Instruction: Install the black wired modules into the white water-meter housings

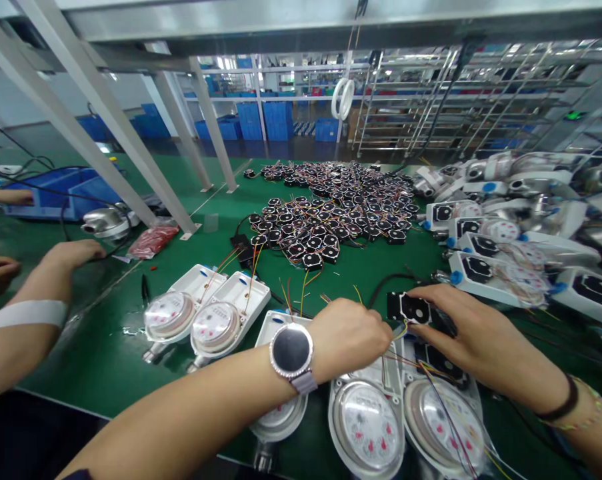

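The one head view looks forward and down from close above the green table [105, 360], facing far shelving [431, 100].

Matt green mat [105, 360], glossy plastic meters [215, 320]

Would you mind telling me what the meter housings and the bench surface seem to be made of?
The meter housings look like glossy white moulded plastic, with rounded edges and soft highlights. The bench surface appears to be a smooth green mat, perhaps rubber or vinyl, faintly reflective under the lamps.
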The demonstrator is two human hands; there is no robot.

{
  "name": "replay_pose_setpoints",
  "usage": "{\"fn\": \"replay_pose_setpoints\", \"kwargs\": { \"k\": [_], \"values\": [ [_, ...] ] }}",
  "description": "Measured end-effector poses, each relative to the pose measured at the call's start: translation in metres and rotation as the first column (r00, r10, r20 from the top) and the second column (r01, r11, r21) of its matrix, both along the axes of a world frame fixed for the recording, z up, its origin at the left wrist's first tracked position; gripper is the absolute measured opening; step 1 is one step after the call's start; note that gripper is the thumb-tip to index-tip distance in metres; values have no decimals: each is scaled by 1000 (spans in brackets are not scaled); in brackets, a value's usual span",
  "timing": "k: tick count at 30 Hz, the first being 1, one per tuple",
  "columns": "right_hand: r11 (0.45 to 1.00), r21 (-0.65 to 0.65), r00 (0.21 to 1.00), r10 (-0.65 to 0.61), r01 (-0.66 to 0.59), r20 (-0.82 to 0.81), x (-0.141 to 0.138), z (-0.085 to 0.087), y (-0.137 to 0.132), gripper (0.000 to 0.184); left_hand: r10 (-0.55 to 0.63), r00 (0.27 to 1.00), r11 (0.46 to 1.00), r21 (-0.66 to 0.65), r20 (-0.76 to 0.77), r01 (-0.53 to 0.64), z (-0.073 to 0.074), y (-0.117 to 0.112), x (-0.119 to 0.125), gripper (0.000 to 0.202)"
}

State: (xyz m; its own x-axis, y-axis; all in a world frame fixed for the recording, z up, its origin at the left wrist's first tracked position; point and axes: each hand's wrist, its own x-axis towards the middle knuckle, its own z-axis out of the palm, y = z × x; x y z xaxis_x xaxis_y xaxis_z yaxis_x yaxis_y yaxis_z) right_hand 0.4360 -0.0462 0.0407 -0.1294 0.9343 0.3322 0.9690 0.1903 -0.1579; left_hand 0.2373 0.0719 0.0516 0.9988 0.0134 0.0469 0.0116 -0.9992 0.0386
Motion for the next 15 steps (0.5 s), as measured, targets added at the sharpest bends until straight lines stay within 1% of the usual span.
{"fn": "replay_pose_setpoints", "kwargs": {
  "k": [2, 4, 6, 8, 10, 12, 15],
  "values": [
    [999, 5, 999, 37, -37, -32, -7, 1, 1, 24, 30, 999, 999, 12, 36, -30, 4, -11, -11, 12],
    [998, 4, 996, 61, -61, -58, -15, 1, 1, 24, 81, 993, 996, 22, 84, -83, 5, -25, -24, 8],
    [997, 1, 995, 75, -75, -73, -23, 0, -1, 26, 127, 983, 992, 5, 132, -129, 1, -40, -36, 8],
    [996, -11, 993, 91, -92, -80, -31, -1, -3, 28, 165, 962, 986, -28, 216, -163, -10, -54, -45, 13],
    [993, -21, 991, 112, -113, -67, -37, -2, -5, 29, 198, 912, 980, -39, 359, -197, -24, -66, -51, 16],
    [990, -35, 990, 139, -140, -36, -41, -4, -7, 28, 211, 834, 973, -31, 509, -227, -37, -73, -54, 17],
    [982, -52, 982, 185, -183, 44, -46, -9, -10, 29, 220, 723, 968, -54, 655, -246, -49, -78, -54, 28]
  ]
}}
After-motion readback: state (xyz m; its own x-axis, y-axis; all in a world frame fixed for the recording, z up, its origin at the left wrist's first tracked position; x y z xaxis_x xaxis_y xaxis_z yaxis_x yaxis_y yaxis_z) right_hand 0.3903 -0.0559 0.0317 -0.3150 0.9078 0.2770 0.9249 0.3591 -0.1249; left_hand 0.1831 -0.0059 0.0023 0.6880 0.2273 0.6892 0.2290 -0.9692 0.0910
